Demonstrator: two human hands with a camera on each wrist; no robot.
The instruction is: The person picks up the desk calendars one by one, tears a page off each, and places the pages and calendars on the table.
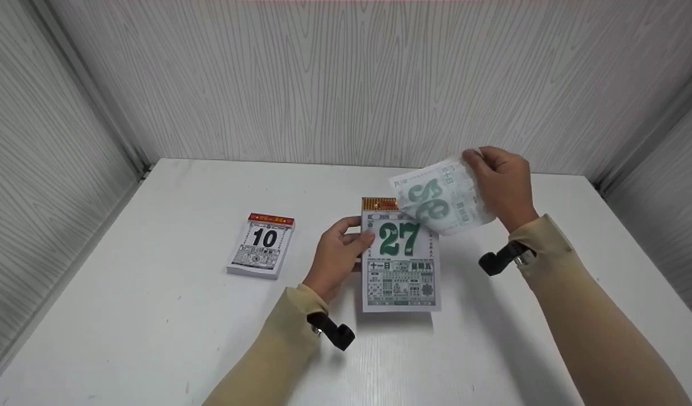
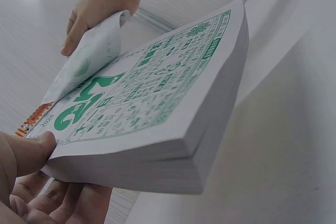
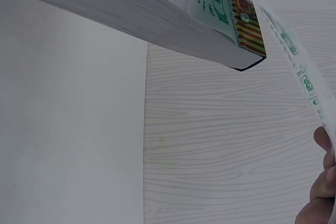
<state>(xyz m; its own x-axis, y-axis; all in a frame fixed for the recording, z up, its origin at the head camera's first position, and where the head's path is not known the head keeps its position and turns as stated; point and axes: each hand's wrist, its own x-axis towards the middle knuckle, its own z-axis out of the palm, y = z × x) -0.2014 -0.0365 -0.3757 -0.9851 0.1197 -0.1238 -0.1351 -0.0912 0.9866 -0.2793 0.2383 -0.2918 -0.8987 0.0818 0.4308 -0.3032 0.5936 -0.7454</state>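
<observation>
My left hand (image 1: 340, 254) grips a thick tear-off calendar (image 1: 401, 282) by its left edge, thumb on the front page and fingers underneath. A big green 27 shows on that page, below a gold and red striped header (image 2: 38, 118). The right hand (image 1: 503, 180) pinches a thin calendar page (image 1: 453, 197) by its far end, up and to the right of the pad. Green print shows reversed through this sheet. Its lower left part curls over the pad's top right, close by the header in the right wrist view.
A smaller tear-off calendar (image 1: 262, 242) with a red header and a black 10 lies on the white table (image 1: 154, 327) to the left. Pale wood-grain panels (image 1: 323, 79) stand at the back and both sides.
</observation>
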